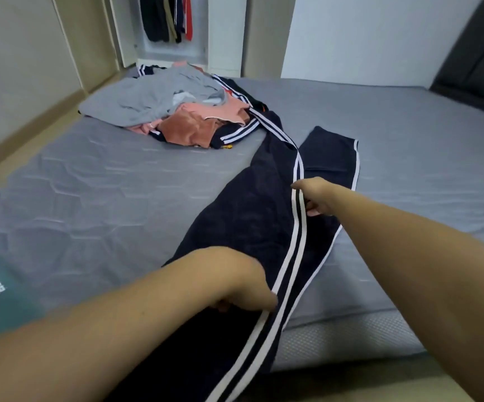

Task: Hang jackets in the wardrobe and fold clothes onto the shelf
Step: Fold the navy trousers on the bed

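Both hands grip navy track pants point(252, 216) along the white side stripes; left hand point(243, 282) pinches the near stretch, right hand point(311, 195) pinches farther up, fingers curled around the fabric; pants lie stretched across the grey mattress point(409, 158), near end hanging over its edge; clothes pile point(177, 111) sits at the far corner, touching the pants; open wardrobe point(174, 39) behind holds hanging dark garments, probably jackets, too blurred to confirm.

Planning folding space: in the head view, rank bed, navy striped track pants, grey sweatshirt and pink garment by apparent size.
1. bed
2. navy striped track pants
3. grey sweatshirt
4. pink garment, partly buried in the pile, so unsure.
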